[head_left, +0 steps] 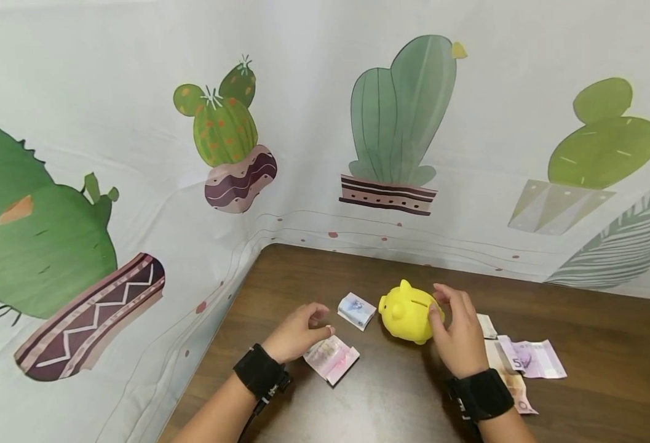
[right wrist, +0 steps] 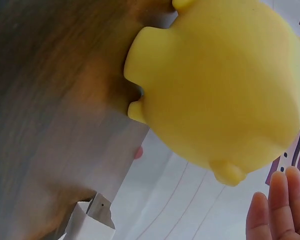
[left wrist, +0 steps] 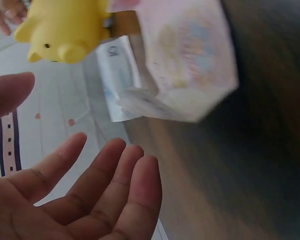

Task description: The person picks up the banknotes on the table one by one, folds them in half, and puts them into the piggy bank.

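Head view, item by item. Yellow piggy bank: stands on the dark wooden table, lower centre of the frame, slot on top, snout toward the left. Right hand: rests against the right flank of the piggy bank, fingers loosely curved along its side, thumb near the slot; a black wrist strap sits below it. Left hand: lower centre-left, held just above the table, fingers relaxed and slightly bent, gripping nothing; it is nearest to the folded pink banknote, which lies flat just right of it. Folded blue banknote: on the table just left of the piggy bank, apart from both hands. Loose banknotes: purple and tan, overlapping, lower right, beside the right wrist. Cactus-print cloth: covers the upper frame and the left side behind the table.

Left wrist view: fingers spread and empty at lower left; the pink banknote blurred at upper centre; the piggy bank at upper left.

Right wrist view: the piggy bank fills the upper right; fingertips straight at lower right, not touching it here.
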Demonstrator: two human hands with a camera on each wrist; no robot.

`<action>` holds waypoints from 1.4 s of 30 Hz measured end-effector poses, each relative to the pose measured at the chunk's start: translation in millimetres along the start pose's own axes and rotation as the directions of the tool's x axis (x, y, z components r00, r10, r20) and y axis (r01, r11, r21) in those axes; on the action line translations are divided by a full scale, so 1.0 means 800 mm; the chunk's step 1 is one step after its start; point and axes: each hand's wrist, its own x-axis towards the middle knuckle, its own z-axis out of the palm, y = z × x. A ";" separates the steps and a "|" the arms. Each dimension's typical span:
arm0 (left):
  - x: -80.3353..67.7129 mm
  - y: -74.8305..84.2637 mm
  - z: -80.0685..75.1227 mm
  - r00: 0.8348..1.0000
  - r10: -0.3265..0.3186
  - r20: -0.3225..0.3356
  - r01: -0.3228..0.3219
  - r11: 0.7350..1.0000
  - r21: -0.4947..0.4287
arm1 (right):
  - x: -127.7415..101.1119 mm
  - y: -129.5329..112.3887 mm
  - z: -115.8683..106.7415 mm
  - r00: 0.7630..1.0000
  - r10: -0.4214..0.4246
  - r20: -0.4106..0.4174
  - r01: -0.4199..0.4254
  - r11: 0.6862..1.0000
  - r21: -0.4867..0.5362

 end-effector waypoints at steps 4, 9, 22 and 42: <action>-0.002 -0.002 0.002 1.000 0.013 -0.004 -0.013 0.997 0.071 | 0.000 0.000 0.001 1.000 -0.015 0.003 0.015 1.000 0.007; -0.002 -0.001 0.005 1.000 0.013 0.000 -0.012 0.987 0.159 | -0.001 0.000 0.003 1.000 -0.011 0.025 0.011 1.000 -0.001; 0.001 -0.011 0.014 1.000 0.009 0.023 -0.015 0.963 0.269 | -0.005 0.001 0.004 0.998 -0.059 0.016 0.059 0.998 -0.021; 0.001 0.000 0.011 0.989 0.111 -0.100 -0.072 0.941 0.329 | -0.005 0.000 0.004 0.997 -0.078 -0.009 0.078 0.997 -0.010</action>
